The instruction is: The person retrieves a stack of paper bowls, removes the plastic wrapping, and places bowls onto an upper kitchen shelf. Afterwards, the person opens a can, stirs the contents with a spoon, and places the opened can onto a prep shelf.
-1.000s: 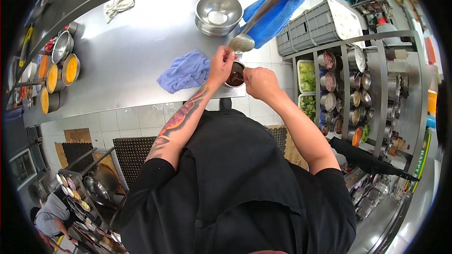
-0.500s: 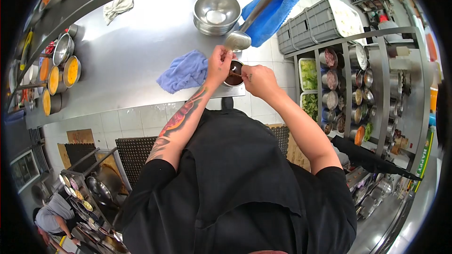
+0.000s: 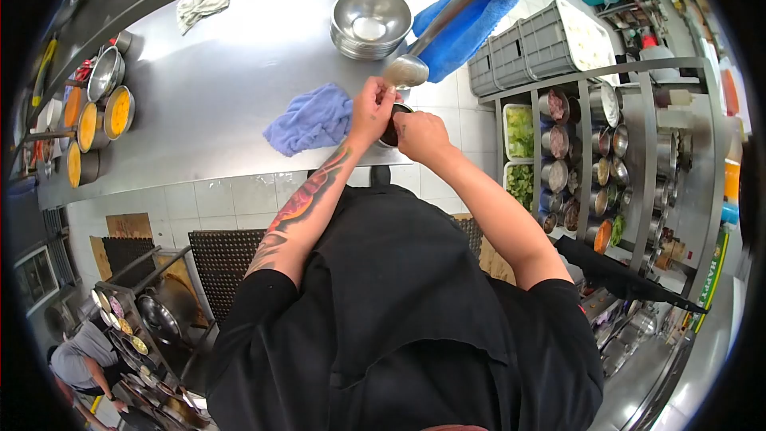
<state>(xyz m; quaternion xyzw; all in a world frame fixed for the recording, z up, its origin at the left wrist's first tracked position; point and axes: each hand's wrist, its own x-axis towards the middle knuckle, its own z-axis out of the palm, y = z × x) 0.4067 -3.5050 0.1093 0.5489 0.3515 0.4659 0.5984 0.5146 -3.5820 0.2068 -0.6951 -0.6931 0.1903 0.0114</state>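
Observation:
Over the work table's near right corner, my left hand (image 3: 372,110) is closed, fingertips at the lower edge of a rounded, shiny metal piece (image 3: 406,71). Whether that is a lid or a ladle bowl I cannot tell. My right hand (image 3: 424,136) is curled in a closed grip over a small metal pot (image 3: 389,140) of dark liquid, covering much of it. The thin brown stirrer that showed in its fingers earlier is mostly hidden now. A crumpled blue-purple cloth (image 3: 309,121) lies left of my left hand.
Stacked steel bowls (image 3: 372,22) stand beyond my hands, beside a hanging blue towel (image 3: 463,36). Pots of orange-yellow food (image 3: 120,112) sit at left, near a pale rag (image 3: 202,6). To the right are a grey crate (image 3: 527,48) and ingredient rack (image 3: 586,152). A co-worker (image 3: 88,355) is lower left.
My right hand has moved slightly left over the pot, covering more of its opening and the thin stirrer. My left hand and the metal piece stay almost where they were.

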